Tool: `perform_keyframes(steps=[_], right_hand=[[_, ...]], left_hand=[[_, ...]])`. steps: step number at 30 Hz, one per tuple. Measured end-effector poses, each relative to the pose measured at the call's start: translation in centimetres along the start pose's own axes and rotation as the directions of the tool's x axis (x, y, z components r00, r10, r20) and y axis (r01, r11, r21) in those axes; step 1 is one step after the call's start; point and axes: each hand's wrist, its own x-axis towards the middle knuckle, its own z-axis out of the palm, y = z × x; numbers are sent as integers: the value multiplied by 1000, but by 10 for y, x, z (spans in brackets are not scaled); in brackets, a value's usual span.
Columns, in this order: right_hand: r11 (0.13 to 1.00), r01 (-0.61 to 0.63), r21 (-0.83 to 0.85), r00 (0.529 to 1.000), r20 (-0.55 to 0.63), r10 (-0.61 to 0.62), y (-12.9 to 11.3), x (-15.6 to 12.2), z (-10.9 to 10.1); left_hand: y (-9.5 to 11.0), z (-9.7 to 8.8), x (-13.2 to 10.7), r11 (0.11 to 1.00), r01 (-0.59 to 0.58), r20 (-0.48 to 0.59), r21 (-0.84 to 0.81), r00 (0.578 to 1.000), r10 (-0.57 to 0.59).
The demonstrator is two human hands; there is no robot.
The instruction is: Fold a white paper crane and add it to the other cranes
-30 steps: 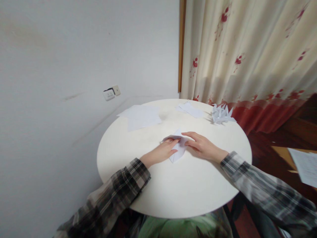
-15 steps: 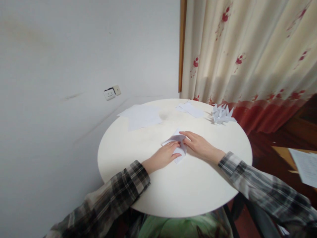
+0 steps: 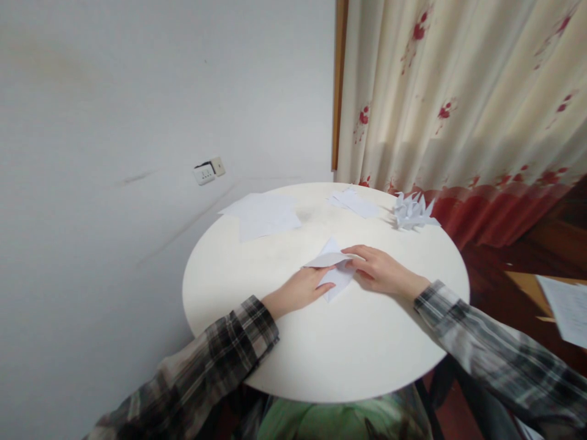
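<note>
A partly folded sheet of white paper [image 3: 338, 281] lies near the middle of the round white table [image 3: 339, 354], one flap lifted off the rest. My left hand [image 3: 303, 288] rests on its left side, thumb stretched over the lower layer and the other fingers partly hidden by the raised flap. At the right corner, my right hand [image 3: 373, 269] pinches the flap between thumb and fingers.
Large white sheets [image 3: 268, 217] lie at the table's far left, smaller paper pieces [image 3: 353, 201] at the back. Folded paper cranes [image 3: 413, 212] cluster at the far right. A wall stands left, a curtain [image 3: 458, 91] behind, and a surface with printed paper [image 3: 564, 305] to the right.
My right hand has moved a little to the right, drawing the flap's corner out with it, so the flap now spans sideways across the sheet. My left hand stays nearly in place.
</note>
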Motion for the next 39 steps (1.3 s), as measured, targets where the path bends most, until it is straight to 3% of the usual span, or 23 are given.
perform_keyframes(steps=[10, 16, 21, 27, 39], right_hand=[[994, 41, -98, 998, 57, -36, 2, 10, 10], [990, 2, -142, 998, 65, 8, -6, 20, 11], [981, -30, -192, 995, 84, 47, -8, 24, 17], [983, -48, -179, 996, 63, 60, -14, 25, 19], [985, -41, -169, 999, -6, 41, -8, 24, 36]], left_hand=[[5, -2, 0, 998, -37, 42, -50, 998, 39], [3, 0, -1, 999, -54, -19, -6, 998, 54], [4, -2, -3, 998, -64, 0, -25, 998, 64], [2, -1, -9, 996, 16, 10, -84, 1000, -15], [2, -4, -10, 996, -52, 50, -69, 997, 55]])
